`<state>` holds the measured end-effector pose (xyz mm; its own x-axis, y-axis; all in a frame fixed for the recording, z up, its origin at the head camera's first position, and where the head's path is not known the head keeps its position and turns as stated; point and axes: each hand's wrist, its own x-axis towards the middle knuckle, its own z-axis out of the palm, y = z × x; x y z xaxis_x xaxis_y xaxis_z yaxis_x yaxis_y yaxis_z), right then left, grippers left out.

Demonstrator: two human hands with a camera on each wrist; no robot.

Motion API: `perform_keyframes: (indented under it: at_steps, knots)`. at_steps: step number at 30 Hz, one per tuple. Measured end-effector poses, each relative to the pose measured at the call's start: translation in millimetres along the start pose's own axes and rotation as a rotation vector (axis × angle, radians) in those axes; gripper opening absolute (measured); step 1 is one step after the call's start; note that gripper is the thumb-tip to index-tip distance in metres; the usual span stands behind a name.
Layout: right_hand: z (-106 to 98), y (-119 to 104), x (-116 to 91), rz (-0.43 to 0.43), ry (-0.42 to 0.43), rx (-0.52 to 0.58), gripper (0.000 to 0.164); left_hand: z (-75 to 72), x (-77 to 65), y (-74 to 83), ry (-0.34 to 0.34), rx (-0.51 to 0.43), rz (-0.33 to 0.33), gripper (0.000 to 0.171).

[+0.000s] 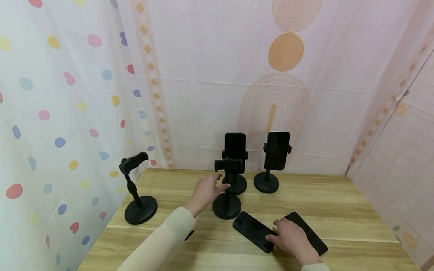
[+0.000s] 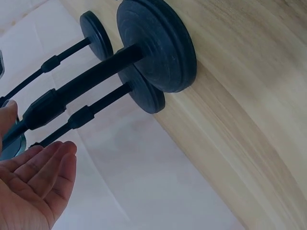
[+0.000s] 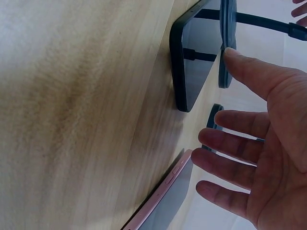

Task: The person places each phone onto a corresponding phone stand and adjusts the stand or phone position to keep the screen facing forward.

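My left hand [image 1: 207, 190] is at the pole of a black phone stand [image 1: 227, 206], whose holder on top carries no phone. In the left wrist view its fingers [image 2: 48, 177] lie loosely extended on one side of the pole, thumb on the other, without closing round it. Two phones lie flat on the table: a black one [image 1: 251, 230] and, to its right, another [image 1: 310, 234] with a pink edge in the right wrist view. Over the space between them hovers my right hand [image 1: 289, 235], fingers spread; whether it touches either phone I cannot tell.
Behind the middle stand, two more stands hold upright phones [image 1: 235, 145] [image 1: 277, 150]. A phone stand with a tilted holder [image 1: 140, 210] stands at the left of the wooden table [image 1: 325, 199]. Patterned curtains [image 1: 210, 113] hang at the back and sides. A small dark object [image 1: 189, 235] shows beside my left sleeve.
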<state>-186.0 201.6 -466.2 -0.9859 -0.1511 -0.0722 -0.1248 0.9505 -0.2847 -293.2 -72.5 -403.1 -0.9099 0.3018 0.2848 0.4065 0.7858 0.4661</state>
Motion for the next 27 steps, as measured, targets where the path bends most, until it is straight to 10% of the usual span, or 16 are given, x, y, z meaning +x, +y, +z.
perform_keyframes:
  at_steps: [27]
  knots:
    - [1.6,-0.9,1.1,-0.006,-0.007,0.018,0.055,-61.2,-17.5,17.9,0.159,0.125,0.095,0.074]
